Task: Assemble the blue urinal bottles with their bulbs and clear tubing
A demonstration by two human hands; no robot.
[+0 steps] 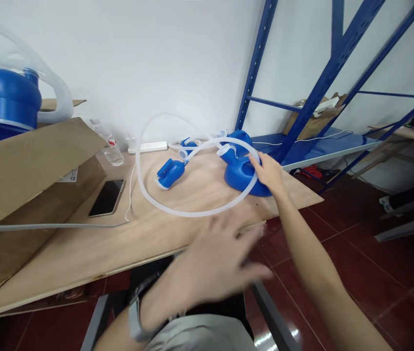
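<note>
On the right part of the wooden table lies a blue plastic urinal bottle [234, 178] with a short white-rimmed neck. My right hand [268, 170] is closed on its handle side, where a translucent hose [192, 214] passes against my fingers. The hose loops across the tabletop to a blue funnel-shaped urinal head [171, 173] with a white rim, lying on its side. My left hand [214, 258], smeared by motion, hovers over the table's front edge with its fingers spread and holds nothing. A watch is on my left wrist.
An opened cardboard box [27, 180] with similar blue parts and hoses stands left. Near it are a phone [107, 198], a water bottle [109, 146] and a white cable. Behind lie a power strip [151, 146] and another blue bottle [241, 138]. A blue shelf rack [302, 117] adjoins the right.
</note>
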